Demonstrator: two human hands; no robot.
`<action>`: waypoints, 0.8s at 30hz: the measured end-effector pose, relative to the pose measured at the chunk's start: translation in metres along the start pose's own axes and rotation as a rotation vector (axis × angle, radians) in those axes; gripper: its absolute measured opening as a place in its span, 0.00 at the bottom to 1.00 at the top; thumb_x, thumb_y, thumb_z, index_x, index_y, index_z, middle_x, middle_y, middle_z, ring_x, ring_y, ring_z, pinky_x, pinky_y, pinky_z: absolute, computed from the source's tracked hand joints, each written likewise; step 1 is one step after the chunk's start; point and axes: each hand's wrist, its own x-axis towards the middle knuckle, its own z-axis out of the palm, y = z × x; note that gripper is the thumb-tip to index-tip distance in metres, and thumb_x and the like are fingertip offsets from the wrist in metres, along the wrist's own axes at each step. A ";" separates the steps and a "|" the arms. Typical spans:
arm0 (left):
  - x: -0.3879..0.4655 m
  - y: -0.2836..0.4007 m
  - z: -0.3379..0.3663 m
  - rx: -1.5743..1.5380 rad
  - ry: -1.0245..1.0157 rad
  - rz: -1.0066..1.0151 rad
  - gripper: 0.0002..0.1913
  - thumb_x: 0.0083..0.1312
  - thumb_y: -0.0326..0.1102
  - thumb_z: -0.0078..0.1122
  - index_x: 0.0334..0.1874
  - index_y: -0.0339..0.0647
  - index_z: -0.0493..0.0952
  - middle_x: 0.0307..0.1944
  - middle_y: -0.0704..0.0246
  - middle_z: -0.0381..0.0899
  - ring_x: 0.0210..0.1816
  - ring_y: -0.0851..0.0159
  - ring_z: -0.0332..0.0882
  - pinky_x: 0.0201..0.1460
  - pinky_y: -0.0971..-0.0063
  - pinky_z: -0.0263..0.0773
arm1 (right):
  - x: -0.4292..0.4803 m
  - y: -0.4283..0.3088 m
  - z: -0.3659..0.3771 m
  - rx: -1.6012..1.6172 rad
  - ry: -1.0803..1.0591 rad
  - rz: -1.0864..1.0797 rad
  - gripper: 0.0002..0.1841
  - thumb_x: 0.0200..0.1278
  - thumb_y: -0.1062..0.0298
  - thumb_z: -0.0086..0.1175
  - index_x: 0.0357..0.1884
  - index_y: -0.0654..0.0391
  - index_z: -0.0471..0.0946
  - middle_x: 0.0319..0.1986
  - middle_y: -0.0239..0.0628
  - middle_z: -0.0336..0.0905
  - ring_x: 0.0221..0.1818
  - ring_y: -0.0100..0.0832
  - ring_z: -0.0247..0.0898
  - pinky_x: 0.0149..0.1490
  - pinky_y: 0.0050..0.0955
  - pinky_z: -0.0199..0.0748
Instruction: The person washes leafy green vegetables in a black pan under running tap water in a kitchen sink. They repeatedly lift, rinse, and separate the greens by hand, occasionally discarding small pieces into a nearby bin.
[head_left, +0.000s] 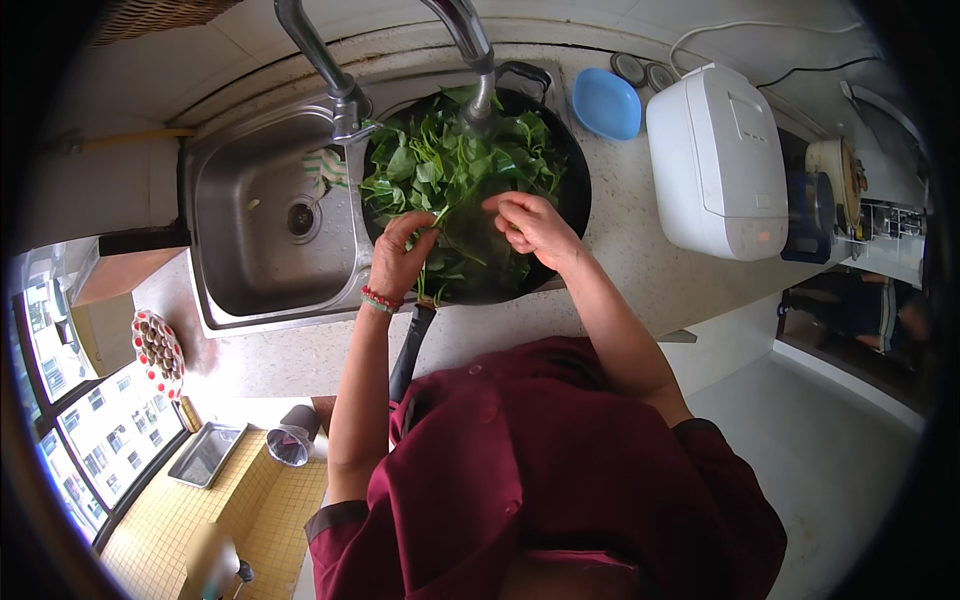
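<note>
A large dark wok (576, 199) full of leafy greens (427, 161) sits over the right side of the sink, with water around the leaves in its near part. My left hand (403, 251) pinches a green stem (444, 213) between thumb and fingertips above the wok's left part. Over the wok's right part is my right hand (534, 229), its index finger extended and the other fingers curled. Whether those curled fingers hold a small piece is unclear. The wok's long black handle (412, 346) points towards my body.
A faucet (459, 34) hangs over the greens. Left is a steel sink basin (247, 225) with a striped cloth-like piece (325, 166). A blue plastic dish (607, 105) and a white rice cooker (716, 165) stand right. A red-dotted plate (175, 367) holds small brown items.
</note>
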 end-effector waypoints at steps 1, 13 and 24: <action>-0.002 0.002 0.000 0.013 -0.010 0.001 0.11 0.61 0.25 0.63 0.46 0.37 0.79 0.43 0.64 0.82 0.46 0.63 0.80 0.51 0.73 0.71 | -0.003 -0.004 0.002 -0.014 -0.018 -0.012 0.12 0.76 0.65 0.44 0.51 0.60 0.75 0.23 0.25 0.65 0.19 0.12 0.53 0.21 0.14 0.45; -0.013 0.017 -0.019 0.717 -0.106 -0.018 0.36 0.56 0.41 0.68 0.68 0.49 0.65 0.64 0.60 0.70 0.63 0.51 0.68 0.60 0.55 0.67 | -0.043 -0.031 -0.003 -0.246 0.118 -0.106 0.14 0.73 0.62 0.46 0.34 0.61 0.76 0.18 0.21 0.64 0.17 0.12 0.51 0.20 0.15 0.46; 0.021 0.013 0.063 1.000 -0.610 -0.372 0.64 0.45 0.47 0.77 0.77 0.73 0.34 0.74 0.46 0.47 0.64 0.38 0.65 0.57 0.42 0.68 | -0.018 0.001 -0.018 -1.309 0.517 -0.182 0.15 0.65 0.68 0.47 0.49 0.65 0.75 0.35 0.51 0.82 0.38 0.51 0.80 0.42 0.44 0.76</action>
